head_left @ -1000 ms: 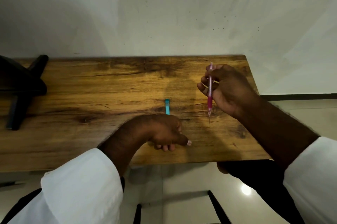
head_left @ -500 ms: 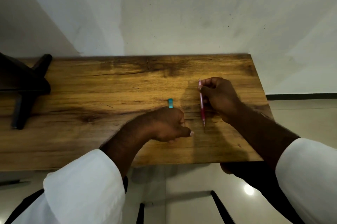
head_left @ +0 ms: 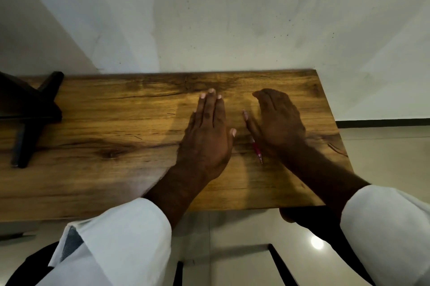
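Left hand (head_left: pixel 207 134): I see it flat on the brown wooden counter (head_left: pixel 93 146), fingers straight.
Right hand (head_left: pixel 278 123): flat, fingers straight, covering the slim pink plastic pen (head_left: pixel 257 152).

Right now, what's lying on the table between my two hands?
In the head view, a pink pen lies on the wooden table between the left hand and right hand, partly under the right.

Our left hand (head_left: pixel 207 132) and right hand (head_left: pixel 278 123) lie flat on the wooden table (head_left: pixel 104 123), a pink pen (head_left: pixel 257 152) in the narrow gap between them. A dark stand (head_left: pixel 30 111) blocks the far left; bare wood stretches between it and us.
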